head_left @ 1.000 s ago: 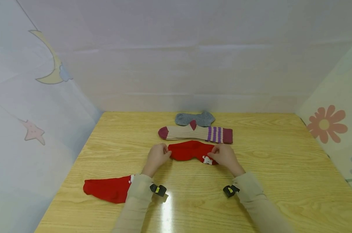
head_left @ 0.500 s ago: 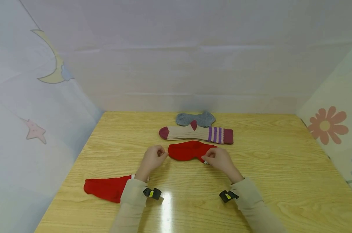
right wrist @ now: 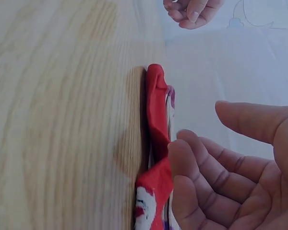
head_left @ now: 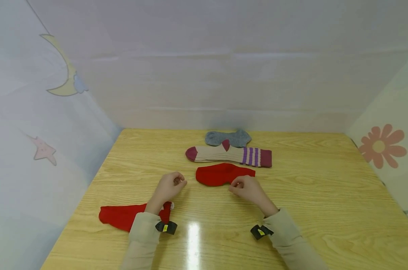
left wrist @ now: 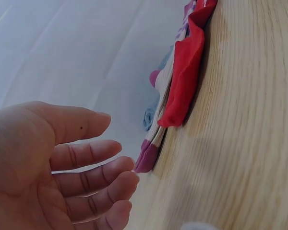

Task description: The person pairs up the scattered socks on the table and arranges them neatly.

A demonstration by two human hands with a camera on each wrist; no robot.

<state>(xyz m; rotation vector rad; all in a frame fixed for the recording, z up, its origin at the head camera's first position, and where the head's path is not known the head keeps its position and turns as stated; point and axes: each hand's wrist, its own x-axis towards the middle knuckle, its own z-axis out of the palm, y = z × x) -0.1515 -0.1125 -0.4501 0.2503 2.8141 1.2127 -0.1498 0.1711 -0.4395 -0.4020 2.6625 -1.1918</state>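
A red sock (head_left: 214,175) lies flat across the middle of the table; its white patterned part (right wrist: 145,208) shows in the right wrist view. Over its right end hovers my right hand (head_left: 250,190), fingers loosely bent, thumb apart and nothing held. To the left of the sock, my left hand (head_left: 167,187) is raised off the table with bare, relaxed fingers. A second red sock (head_left: 119,216) lies at the front left, partly hidden under my left wrist and sleeve.
Just behind the middle red sock lies a long beige sock (head_left: 210,153) with maroon ends and purple stripes. A grey sock (head_left: 229,138) lies behind that, near the back edge. Printed cloth walls (head_left: 224,82) enclose the wooden table (head_left: 325,180) at the back and sides.
Both hands have let go of the middle red sock. My left hand has drawn away left and toward me; my right hand has shifted slightly left and nearer. The sock stays flat.
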